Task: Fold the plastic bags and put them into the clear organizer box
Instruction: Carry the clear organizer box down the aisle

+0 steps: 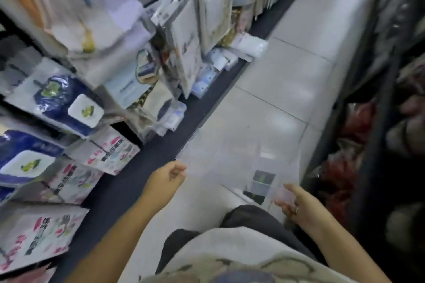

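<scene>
Clear plastic bag [230,158] is in mid-air over the floor tiles [287,80], spread flat-ish between my hands and not folded yet. There's a dark printed label [262,182] in the lower-right part.

Left hand [171,176] has its fingers curled on the bag's left corner, looks like a pinch. Right hand [299,208] pinches the lower-right edge, fingertips showing through the film. Hands are well apart w/ the bag taut-ish between them.

Organizer box isn't in view, so I can't tell where it sits.

Risks, imo:
- Corner-only grip on slick thin film. If either pinch slips, the bag drops to the floor.
- No flat surface under it. An in-air fold prob goes skewed bc the edges won't line up.
- The label patch looks stiffer than the film, so a crease across it may spring back open.
- Trapped air would puff the fold, and it won't sit neatly in the box.
- I'd have to look for the box while holding the fold, so it could come undone.
- Tight aisle: packaged goods on the shelf [69,108] to the left and a dark rack [372,122] w/ red bagged items [354,122] to the right. A wide arm swing could snag the film or knock stock.
- Frame is blurry, so I can't be sure of the exact edge grip.
</scene>
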Tool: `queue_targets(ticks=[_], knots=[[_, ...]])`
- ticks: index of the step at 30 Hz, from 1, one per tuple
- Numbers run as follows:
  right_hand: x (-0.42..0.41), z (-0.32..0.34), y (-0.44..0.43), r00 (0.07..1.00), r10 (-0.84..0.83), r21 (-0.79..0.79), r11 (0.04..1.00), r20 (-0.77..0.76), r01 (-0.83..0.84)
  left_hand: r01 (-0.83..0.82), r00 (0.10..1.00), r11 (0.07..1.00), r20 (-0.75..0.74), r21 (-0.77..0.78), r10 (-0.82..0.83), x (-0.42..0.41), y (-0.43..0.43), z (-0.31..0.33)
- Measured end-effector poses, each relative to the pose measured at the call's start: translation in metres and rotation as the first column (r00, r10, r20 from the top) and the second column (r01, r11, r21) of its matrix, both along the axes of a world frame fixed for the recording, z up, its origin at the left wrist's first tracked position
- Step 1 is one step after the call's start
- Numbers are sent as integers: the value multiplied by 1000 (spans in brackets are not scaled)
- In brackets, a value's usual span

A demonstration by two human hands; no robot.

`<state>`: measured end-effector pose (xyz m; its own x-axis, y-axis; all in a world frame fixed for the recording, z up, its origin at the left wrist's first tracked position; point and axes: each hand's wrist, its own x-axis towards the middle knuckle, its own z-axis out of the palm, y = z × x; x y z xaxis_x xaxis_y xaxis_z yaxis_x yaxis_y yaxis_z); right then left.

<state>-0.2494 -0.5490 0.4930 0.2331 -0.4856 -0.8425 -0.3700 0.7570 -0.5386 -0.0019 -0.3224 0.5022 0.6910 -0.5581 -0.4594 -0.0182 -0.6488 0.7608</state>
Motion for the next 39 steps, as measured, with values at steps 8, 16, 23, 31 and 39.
queue_targets(ticks=[8, 16, 23, 31, 39], knots=[[19, -3, -130, 996, -77, -123, 990, -35, 72, 141, 990, 984, -23, 108, -140, 26, -126, -20], [90, -24, -249, 936, -352, 62, 934, -14, 352, 177, 983, 961, -80, 210, -164, 119, -248, -46], [158, -4, -381, 893, -449, 60, 891, -18, 450, 285, 958, 937, -30, 204, -285, 247, -445, -43], [192, 7, -544, 760, -650, 35, 759, 3, 650, 567, 809, 810, 85, 152, -582, 326, -759, -11], [224, -11, -791, 754, -656, 39, 754, -12, 656, 455, 888, 887, 28, 83, -459, 336, -993, -19]])
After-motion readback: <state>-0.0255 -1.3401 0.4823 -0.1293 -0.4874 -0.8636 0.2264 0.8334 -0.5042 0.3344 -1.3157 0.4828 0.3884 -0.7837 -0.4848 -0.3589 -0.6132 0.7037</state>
